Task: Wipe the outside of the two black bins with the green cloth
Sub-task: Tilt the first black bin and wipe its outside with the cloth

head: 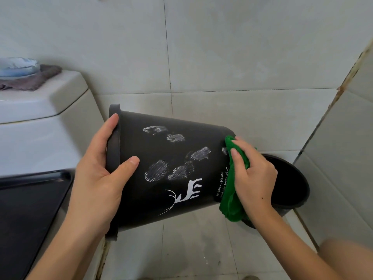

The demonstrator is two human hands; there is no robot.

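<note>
Light, stiff plastic bin (161,174) gripped at rim by left hand (101,168); right hand (254,174) fingers pressing soft green cloth (230,201) underneath, near base.

Bare forearms, no sleeves or rings, seemingly short nails

A home bathroom: a toilet cistern (40,102) stands at nine o'clock, pale glazed wall tiles (222,47) at twelve, tiled floor (191,249) at six.

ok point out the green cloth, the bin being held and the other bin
green cloth (230,201), head view, its lower hanging fold
held bin (161,158), head view, side wall among the white smears
other bin (290,186), head view, dark inside below its rim
</note>
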